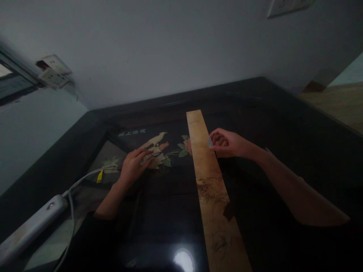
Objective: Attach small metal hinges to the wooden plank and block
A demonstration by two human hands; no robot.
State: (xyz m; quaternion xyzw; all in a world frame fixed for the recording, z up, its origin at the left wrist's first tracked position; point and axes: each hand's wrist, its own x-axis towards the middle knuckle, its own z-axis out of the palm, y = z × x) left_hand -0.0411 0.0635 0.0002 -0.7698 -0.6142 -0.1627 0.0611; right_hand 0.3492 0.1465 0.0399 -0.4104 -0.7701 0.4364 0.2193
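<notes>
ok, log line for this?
left hand: at floral print, hold unclear | right hand: holding small metal piece at wooden board edge | wooden board: on dark table

wooden board [215,219], rough in patches; glossy tabletop [167,215]; smooth plastic power strip [34,226].

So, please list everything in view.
Board: one, light brown, on table.
Metal piece: one, silvery, at board's edge.
Table: one, black, under board.
Flower picture: one, multicoloured, on table.
Power strip: one, white, lower left.
Cable: count unclear, white, by strip.
Tag: one, yellow, by cable.
Sockets: several, white, on walls.
Walls: at least two, pale, behind, left.
Frame: one, dark, far left.
Floor: one, tan, far right.
Left hand: one, bare, over flower picture.
Right hand: one, bare, pinching metal piece.
</notes>
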